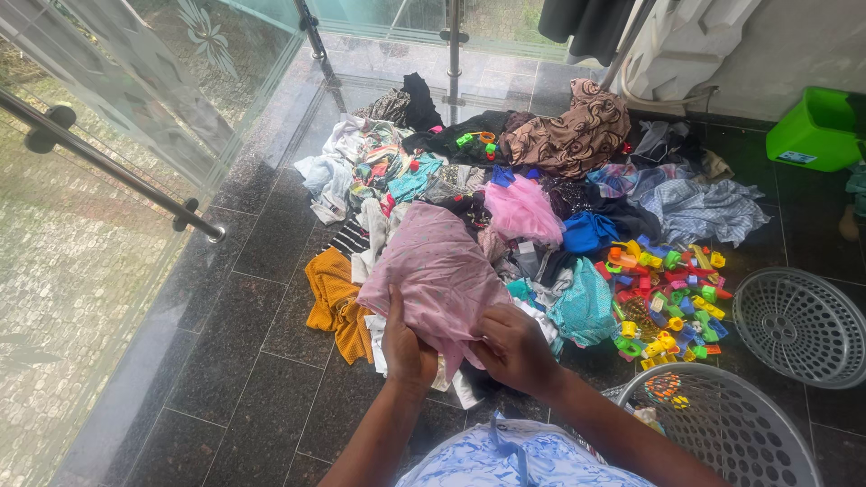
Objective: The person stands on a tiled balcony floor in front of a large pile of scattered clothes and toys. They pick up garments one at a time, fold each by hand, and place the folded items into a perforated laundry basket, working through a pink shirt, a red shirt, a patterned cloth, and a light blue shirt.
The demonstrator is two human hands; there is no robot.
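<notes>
Both hands are gripping the near hem of a pale pink, finely patterned cotton garment (439,271) — the left hand (408,347) is pinching its left lower edge, the right hand (514,347) is clutching the right lower edge, fingers closed on the fabric. The garment is stretching straight away from the hands, its long axis running forward and slightly left, draped over the heap of mixed clothes (541,180) on the dark tiled floor (244,379). Just right of the right hand, a pile of bright plastic clothes pegs (667,298) is lying beside a grey perforated plastic basket (722,424).
</notes>
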